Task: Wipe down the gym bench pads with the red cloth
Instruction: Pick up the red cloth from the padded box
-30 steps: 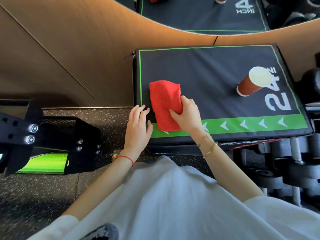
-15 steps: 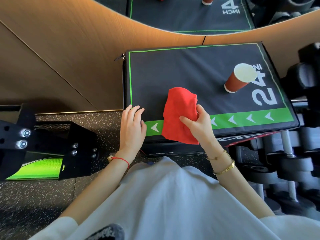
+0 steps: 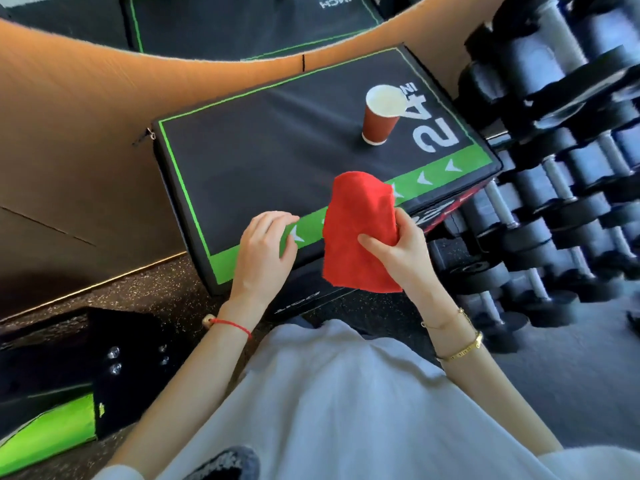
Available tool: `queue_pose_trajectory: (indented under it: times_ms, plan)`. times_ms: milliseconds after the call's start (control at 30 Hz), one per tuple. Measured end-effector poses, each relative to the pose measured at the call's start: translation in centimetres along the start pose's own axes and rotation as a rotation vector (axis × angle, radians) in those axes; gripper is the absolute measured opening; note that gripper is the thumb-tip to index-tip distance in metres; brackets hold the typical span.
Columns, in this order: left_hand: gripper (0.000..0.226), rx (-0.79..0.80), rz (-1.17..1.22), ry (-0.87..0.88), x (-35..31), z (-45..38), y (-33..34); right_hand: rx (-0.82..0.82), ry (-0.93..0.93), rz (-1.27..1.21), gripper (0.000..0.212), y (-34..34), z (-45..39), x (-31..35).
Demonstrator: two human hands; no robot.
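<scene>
— Why is the cloth off the pad?

— I've got the red cloth [image 3: 360, 237] pinched in my right hand [image 3: 398, 251], thumb across the front and fingers curled behind it. It hangs just over the near edge of the pad [image 3: 277, 157], seemingly clear of the top, its lower end in front of the side. My guess is I'm regripping it before the next pass.

— And your other hand?

— My left hand [image 3: 263, 251] rests flat on the green strip [image 3: 460, 164] at the near edge, fingers straight and close together, gripping nothing. I think it steadies me as I lean in.

— What about the cup?

— The paper cup [image 3: 381, 116] stands upright toward the far right corner, well apart from the cloth. I'd have to wipe around it or move it.

— Any writing?

— A large white "24" with small letters beside it, probably "IN", next to the cup. White arrowheads run along the green strip. There's lettering on the side below, too blurred to read.
</scene>
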State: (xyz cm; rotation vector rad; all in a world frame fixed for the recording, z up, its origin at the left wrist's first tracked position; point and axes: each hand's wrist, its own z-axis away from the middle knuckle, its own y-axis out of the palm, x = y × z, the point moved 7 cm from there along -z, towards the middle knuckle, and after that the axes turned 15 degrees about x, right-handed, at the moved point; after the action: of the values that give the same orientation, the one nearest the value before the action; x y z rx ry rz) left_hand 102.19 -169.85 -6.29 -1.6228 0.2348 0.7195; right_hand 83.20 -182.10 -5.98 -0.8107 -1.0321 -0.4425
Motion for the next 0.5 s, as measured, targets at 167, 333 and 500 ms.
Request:
queue_pose_trajectory:
  times_ms: [167,333,500]
  plan:
    - [0.027,0.143,-0.008,0.172,-1.3,0.7,0.3,-0.199,0.115,-0.083,0.031,0.3,5.3,-2.1]
    - [0.026,0.303,-0.001,0.351,-2.0,2.7,0.1,-0.421,0.211,-0.203,0.030,3.0,12.0,-3.6]
    - [0.027,0.464,-0.029,0.550,-3.2,5.9,0.9,-0.612,0.290,-0.290,0.030,6.6,19.4,-4.9]
